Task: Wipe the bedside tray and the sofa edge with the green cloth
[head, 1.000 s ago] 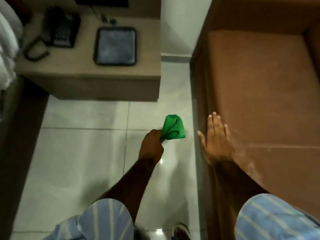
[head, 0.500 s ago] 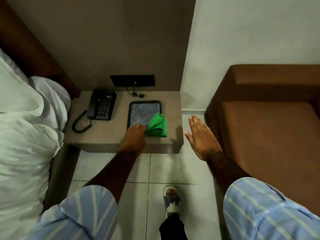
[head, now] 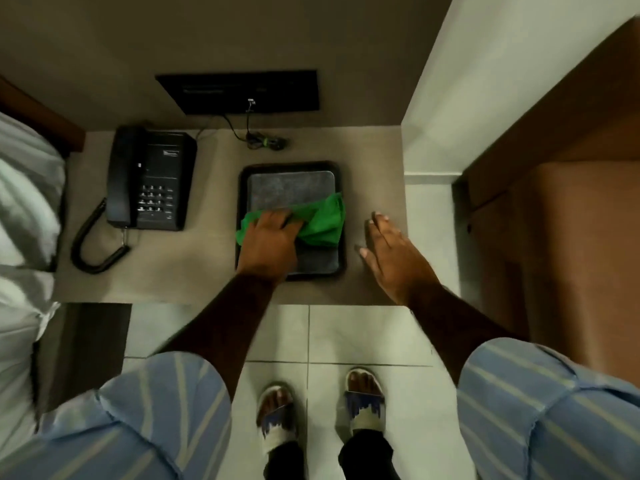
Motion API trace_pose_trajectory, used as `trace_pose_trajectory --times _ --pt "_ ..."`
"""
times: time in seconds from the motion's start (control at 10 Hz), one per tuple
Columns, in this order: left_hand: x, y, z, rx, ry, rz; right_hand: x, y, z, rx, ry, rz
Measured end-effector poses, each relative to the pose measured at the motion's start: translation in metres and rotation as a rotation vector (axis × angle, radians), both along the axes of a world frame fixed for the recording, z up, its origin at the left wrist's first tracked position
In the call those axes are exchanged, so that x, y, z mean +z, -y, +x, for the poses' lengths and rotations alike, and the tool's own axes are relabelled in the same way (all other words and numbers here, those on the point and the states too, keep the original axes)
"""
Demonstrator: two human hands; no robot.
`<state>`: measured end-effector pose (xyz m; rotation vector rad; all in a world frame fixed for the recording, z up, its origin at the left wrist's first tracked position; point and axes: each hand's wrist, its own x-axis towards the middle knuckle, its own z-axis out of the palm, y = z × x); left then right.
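A black bedside tray (head: 291, 167) with a grey mat inside lies on the beige bedside table (head: 207, 271). The green cloth (head: 323, 221) is spread across the middle of the tray. My left hand (head: 268, 242) presses down on the cloth's left part and covers the tray's near left corner. Flat on the table just right of the tray rests my right hand (head: 391, 258), fingers apart and holding nothing. The brown sofa (head: 571, 237) stands at the right, its edge beside the table.
A black corded telephone (head: 150, 178) sits on the table left of the tray. A black wall panel (head: 239, 91) with a cable hangs behind. White bedding (head: 24, 216) lies at the left. My sandalled feet (head: 320, 410) stand on the pale floor tiles.
I have moved from the sofa side to the bedside table. My left hand carried the cloth from mid-air onto the tray and pressed it flat. My right hand went from the sofa edge to the table.
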<state>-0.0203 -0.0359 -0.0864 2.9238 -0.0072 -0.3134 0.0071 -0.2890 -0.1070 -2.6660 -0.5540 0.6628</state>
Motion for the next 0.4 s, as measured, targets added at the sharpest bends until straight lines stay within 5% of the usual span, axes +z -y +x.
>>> trace_pose_trajectory --times 0.2,0.4 --pt "-0.044 0.005 -0.033 0.002 0.088 -0.078 -0.055 -0.001 -0.022 0.017 0.235 -0.13" --pt "-0.018 0.004 -0.027 -0.029 -0.076 -0.033 -0.016 -0.007 -0.005 0.005 0.011 -0.096"
